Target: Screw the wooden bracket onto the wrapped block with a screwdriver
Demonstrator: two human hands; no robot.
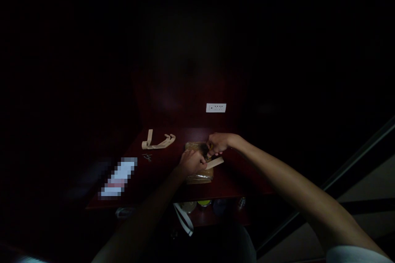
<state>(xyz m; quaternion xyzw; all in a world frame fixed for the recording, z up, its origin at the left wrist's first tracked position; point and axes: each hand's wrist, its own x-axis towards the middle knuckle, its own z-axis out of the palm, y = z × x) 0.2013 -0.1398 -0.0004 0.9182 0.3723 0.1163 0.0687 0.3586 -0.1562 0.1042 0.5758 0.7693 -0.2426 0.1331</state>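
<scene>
In the head view, my left hand [191,162] is closed on the near end of a pale flat strip [216,162], pressing it against a brown block wrapped in shiny plastic [200,177]. My right hand [219,144] is wrapped round a small tool with an orange-yellow handle [210,148], just above the strip. The tool's working end is dark and cannot be made out. Left of the hands lies a pale band [159,145] with one upright end and one curled end. Several thin metal pins or nails [147,157] are scattered in front of it.
The dark red tabletop [166,189] bears a blurred-out bright panel [119,178] at left. A white socket plate [216,108] is on the back wall. Below the table edge, a shelf holds jars [203,203] and a hanging white strap [184,220]. Surroundings are very dark.
</scene>
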